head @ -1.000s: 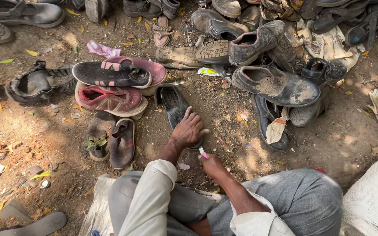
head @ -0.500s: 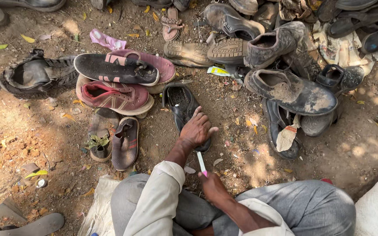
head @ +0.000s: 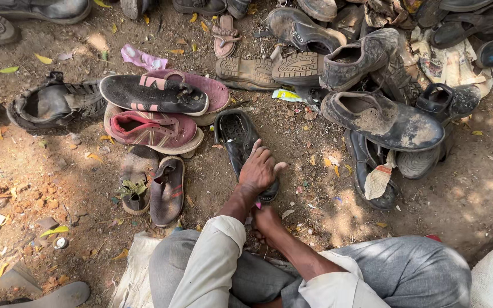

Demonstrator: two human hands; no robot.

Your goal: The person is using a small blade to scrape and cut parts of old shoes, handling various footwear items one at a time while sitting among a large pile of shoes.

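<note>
We look down on bare, reddish dirt ground (head: 41, 171) strewn with worn footwear. Our left hand (head: 259, 170) lies palm-down on the heel end of a black slip-on shoe (head: 236, 137), fingers spread and relaxed, pressing on it rather than clasping it. The shoe lies sole-down on the ground, its open top facing up, its toe pointing away from us, just in front of our knees. Our right hand (head: 268, 218) sits just below the left one, near the shoe's heel, curled closed; a small pink bit shows at its upper edge, but we cannot tell what it is or how firmly it is gripped. Both forearms come out of pale rolled sleeves, and grey trousers (head: 417, 274) cover our folded legs.

Just left of the black shoe lies a red sneaker (head: 155, 131), with a black sneaker with pink stripes (head: 152, 94) resting partly on top of it. Below those, a pair of small dark sandals (head: 154, 185) lies side by side, a dry leaf on the left one. To the right, a dusty grey leather shoe (head: 383, 120) sits atop other dark shoes, well apart from our hands. A heap of more shoes and soles fills the top edge, and yellow leaves dot the dirt.
</note>
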